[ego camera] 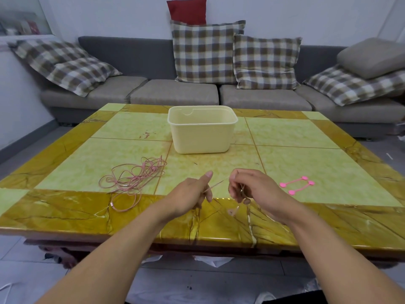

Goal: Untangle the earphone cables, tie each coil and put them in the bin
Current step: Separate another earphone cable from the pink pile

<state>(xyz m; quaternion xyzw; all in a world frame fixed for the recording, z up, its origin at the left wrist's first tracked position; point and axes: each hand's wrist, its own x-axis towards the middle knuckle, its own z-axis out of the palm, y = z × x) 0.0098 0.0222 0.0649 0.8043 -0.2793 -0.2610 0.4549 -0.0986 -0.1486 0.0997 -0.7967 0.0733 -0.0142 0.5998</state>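
Observation:
A thin pinkish earphone cable point(215, 184) stretches taut between my two hands above the table's near edge. My left hand point(192, 194) pinches one part of it, thumb up. My right hand point(249, 189) grips the other part with curled fingers, and loose ends with an earbud point(232, 211) dangle below it. A second pink cable point(133, 177) lies in a tangled heap on the table to the left. The cream plastic bin point(202, 129) stands open farther back at the table's middle. Two pink cable ties point(297, 184) lie to the right of my right hand.
The yellow-green tiled table point(295, 132) has a glossy amber border. Behind it stands a grey sofa point(175, 93) with checked cushions. Plastic bags lie on the floor under the table's near edge.

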